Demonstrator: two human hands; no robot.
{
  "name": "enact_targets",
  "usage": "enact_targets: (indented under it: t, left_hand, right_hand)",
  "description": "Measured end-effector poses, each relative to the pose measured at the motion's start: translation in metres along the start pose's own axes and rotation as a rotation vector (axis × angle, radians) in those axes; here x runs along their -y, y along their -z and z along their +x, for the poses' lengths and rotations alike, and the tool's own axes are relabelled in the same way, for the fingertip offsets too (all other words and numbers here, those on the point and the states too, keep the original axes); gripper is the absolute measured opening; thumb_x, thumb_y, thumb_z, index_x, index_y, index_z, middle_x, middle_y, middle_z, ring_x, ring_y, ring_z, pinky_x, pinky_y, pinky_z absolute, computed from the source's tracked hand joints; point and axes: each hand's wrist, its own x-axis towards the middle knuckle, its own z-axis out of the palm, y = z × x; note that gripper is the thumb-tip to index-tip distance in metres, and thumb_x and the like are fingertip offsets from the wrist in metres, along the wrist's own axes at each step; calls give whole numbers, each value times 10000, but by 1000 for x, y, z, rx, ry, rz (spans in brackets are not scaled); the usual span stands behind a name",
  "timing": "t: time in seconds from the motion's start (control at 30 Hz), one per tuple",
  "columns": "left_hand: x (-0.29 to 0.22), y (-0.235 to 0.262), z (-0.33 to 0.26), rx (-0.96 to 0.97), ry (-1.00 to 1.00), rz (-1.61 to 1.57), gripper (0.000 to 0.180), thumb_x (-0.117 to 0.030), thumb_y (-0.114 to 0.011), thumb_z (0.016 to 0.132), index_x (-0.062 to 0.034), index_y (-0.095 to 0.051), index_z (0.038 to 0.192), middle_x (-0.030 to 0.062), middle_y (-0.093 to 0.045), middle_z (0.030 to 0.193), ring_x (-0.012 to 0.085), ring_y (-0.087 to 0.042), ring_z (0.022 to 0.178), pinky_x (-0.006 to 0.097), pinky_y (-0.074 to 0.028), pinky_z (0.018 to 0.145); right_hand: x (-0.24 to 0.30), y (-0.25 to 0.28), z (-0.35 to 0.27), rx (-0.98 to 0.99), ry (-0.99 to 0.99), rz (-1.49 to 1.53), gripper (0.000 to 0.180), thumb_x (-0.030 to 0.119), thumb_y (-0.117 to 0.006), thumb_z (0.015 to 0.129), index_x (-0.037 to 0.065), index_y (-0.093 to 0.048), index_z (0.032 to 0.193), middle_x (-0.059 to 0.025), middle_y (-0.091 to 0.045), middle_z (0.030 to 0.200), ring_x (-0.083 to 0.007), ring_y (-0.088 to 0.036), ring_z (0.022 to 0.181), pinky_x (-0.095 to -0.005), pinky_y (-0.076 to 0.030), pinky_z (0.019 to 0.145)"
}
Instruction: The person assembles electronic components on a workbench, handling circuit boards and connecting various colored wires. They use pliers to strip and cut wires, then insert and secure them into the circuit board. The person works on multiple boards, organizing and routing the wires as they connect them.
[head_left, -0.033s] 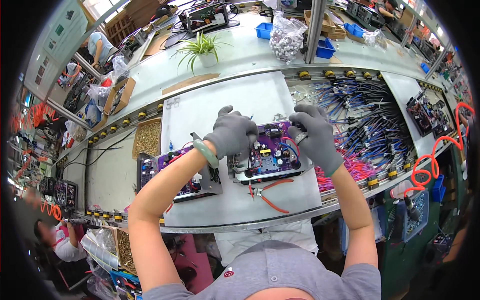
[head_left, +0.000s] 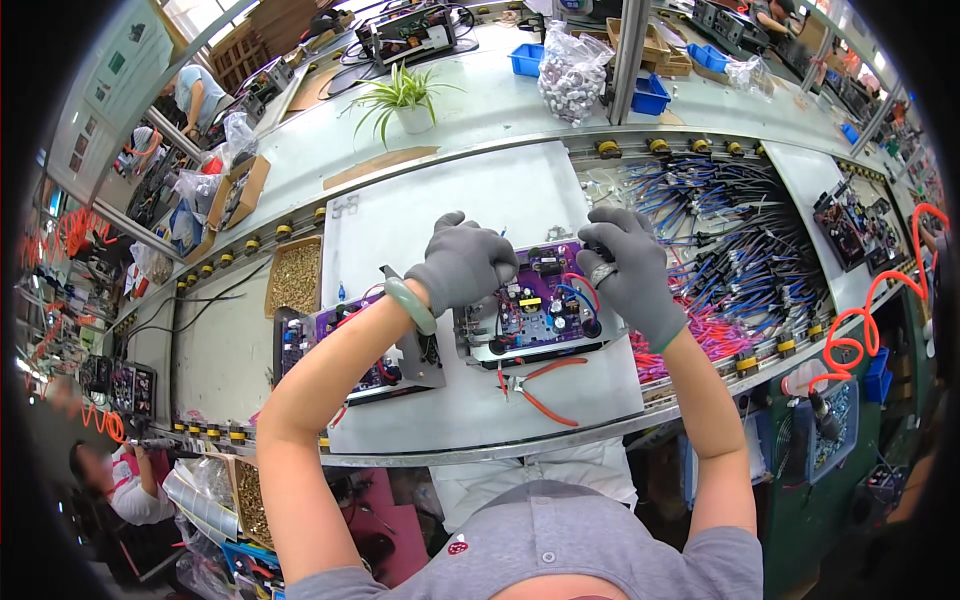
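Note:
A purple circuit board unit (head_left: 540, 305) in a metal chassis lies in front of me, with red and blue wires at its right side. My left hand (head_left: 463, 264), in a grey glove, is over its upper left corner. Its fingers are curled together, and whatever they grip is hidden. At the upper right edge, by the wires, my gloved right hand (head_left: 632, 278) has its fingers bent and pinched; I cannot make out anything in them. Red-handled pliers (head_left: 540, 390) lie just below the unit. Partly behind my left forearm sits a second purple board unit (head_left: 310, 340).
To the right lies a heap of blue, black and pink cables (head_left: 740, 240). A box of small brass-coloured parts (head_left: 295, 278) stands at the left. Beyond the work sheet are a potted plant (head_left: 412, 110) and a bag of parts (head_left: 573, 75). A coiled orange hose (head_left: 850, 340) hangs at right.

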Motion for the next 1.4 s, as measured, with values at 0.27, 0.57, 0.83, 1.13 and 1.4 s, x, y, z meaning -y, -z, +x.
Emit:
enact_targets:
  t: [0.27,0.57,0.83,1.13,1.4]
  left_hand:
    - [-15,5,-10,-53,-40,79,74,-285,-704,834,-274,-774,853,-71,-701,822,156,-643,954,564,-181,1195]
    - [-15,2,-9,-68,-89,123,51,-282,-750,798,-272,-772,843,-70,-700,802,142,-646,934,545,-173,1208]
    - [-11,35,24,444,75,132,389,-538,-671,813,-174,-767,911,48,-726,845,240,-672,892,466,-281,1136]
    - [-7,28,22,363,167,3,508,-582,-710,704,-125,-766,919,119,-726,850,269,-701,835,362,-534,800]
    - [14,26,-25,59,130,-791,226,-188,-658,876,-11,-728,997,85,-723,903,118,-638,818,293,-521,770]
  right_hand:
    - [-2,-4,-4,-12,-22,12,210,153,-756,778,84,-727,974,-67,-657,1110,-308,-580,1065,-419,-495,899]
    - [-1,-3,-1,-23,-27,57,175,142,-753,775,83,-724,937,-56,-667,1071,-298,-582,1046,-410,-497,886]
    - [-1,0,-2,-13,-4,74,149,131,-751,784,84,-723,922,-56,-675,1049,-300,-587,1033,-408,-495,882]
    - [-2,-3,0,-27,33,66,114,118,-738,789,76,-725,894,-70,-690,976,-288,-607,996,-392,-481,898]
    - [22,10,-1,-124,177,-105,190,153,-713,819,82,-689,994,-75,-691,960,-309,-643,948,-416,-505,858]
